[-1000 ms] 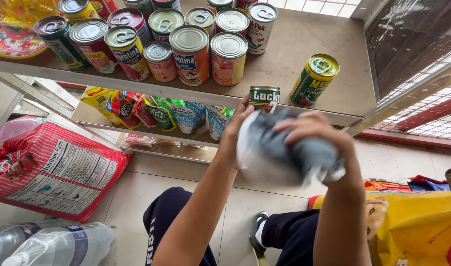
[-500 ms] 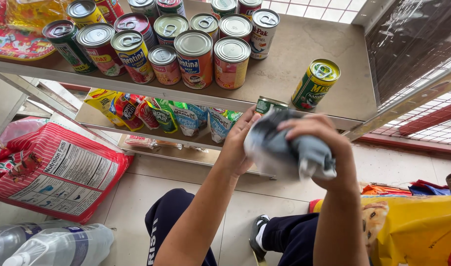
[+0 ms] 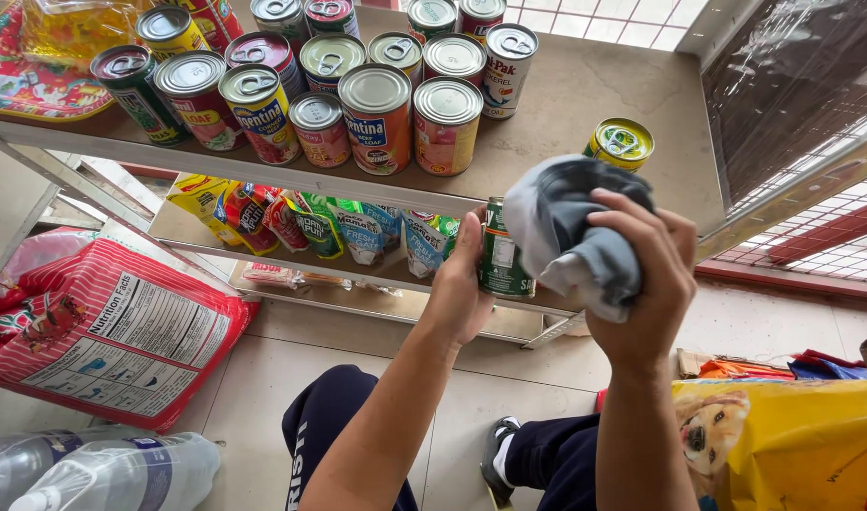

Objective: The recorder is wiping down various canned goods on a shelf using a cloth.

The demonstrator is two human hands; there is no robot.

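A: Green can stands upright, long axis vertical, just below the tan shelf edge.

B: Hands?

A: Left hand grips it; right hand clutches a grey cloth. Tiled floor below.

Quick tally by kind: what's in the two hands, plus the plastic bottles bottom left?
Green can, in left hand: 1
Grey cloth, in right hand: 1
Clear plastic bottles: 2
Total: 4
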